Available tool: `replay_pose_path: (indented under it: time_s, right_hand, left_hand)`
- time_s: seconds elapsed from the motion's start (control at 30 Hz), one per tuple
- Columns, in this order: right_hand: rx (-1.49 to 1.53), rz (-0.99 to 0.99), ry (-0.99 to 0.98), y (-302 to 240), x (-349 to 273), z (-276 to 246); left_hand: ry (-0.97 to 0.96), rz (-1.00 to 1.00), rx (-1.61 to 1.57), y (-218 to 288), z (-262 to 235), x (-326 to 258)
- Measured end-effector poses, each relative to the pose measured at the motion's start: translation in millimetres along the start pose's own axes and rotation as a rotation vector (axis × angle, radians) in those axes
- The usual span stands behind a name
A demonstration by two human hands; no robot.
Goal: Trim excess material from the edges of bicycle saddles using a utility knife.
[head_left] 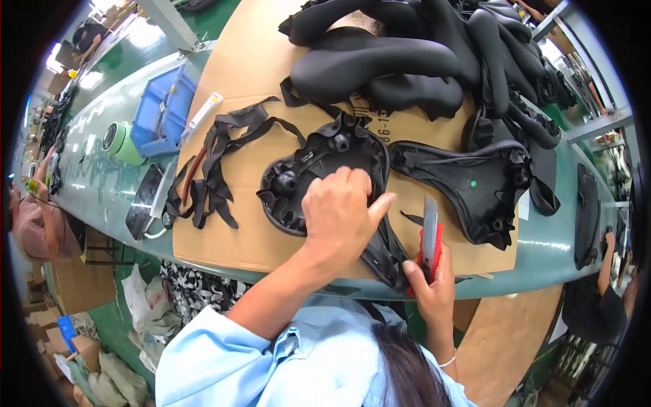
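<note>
A black bicycle saddle (281,207) lies upside down on the cardboard sheet (224,247), its gathered cover edge folded in around the rim. My left hand (344,211) is closed over its middle, with the fingertips hidden inside the hollow. Just right of the saddle's narrow nose, my right hand (435,288) grips a red utility knife (430,237), blade out and pointing away from me. Beyond the knife lies a second upturned saddle (468,180) with a small green dot inside; neither hand touches it.
Several black saddles (373,64) are heaped at the far side. Black fabric strips (215,176) lie left on the cardboard, near a white-and-yellow tool (203,115). Farther left are a blue bin (163,108), a green round container (122,141) and a phone (144,200). Other people work around the edges.
</note>
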State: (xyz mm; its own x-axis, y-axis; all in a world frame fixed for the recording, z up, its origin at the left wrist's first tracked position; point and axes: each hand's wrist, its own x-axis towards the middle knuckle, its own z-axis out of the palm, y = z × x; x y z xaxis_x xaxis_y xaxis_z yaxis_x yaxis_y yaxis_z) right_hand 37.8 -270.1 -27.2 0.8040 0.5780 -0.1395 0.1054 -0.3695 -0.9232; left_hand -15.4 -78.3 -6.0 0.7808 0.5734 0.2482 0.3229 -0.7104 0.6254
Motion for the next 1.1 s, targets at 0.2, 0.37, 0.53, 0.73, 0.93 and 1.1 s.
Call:
replay_pose_path:
  time_s: [0.2, 0.37, 0.53, 0.73, 0.93, 1.1]
  right_hand:
    - [-0.340, -0.220, 0.086, -11, 6, -4]
    - [-0.537, -0.411, -0.033, -44, 34, 5]
    - [-0.650, -0.403, -0.141, -47, 40, 3]
    - [-0.285, -0.236, -0.243, -34, 35, -8]
    - [-0.384, -0.391, -0.391, -32, 42, -40]
    - [-0.568, -0.189, -0.410, -47, -8, -46]
  left_hand:
    - [-0.049, -0.299, -0.394, -7, 15, 6]
    - [-0.002, -0.358, -0.556, -14, 9, 2]
    - [0.034, -0.335, -0.598, -15, 11, 1]
    - [-0.107, -0.405, -0.864, -20, -2, -1]
    - [-0.349, -0.289, -1.157, -29, -11, 3]
    - [-0.320, -0.248, -1.379, -33, -10, 0]
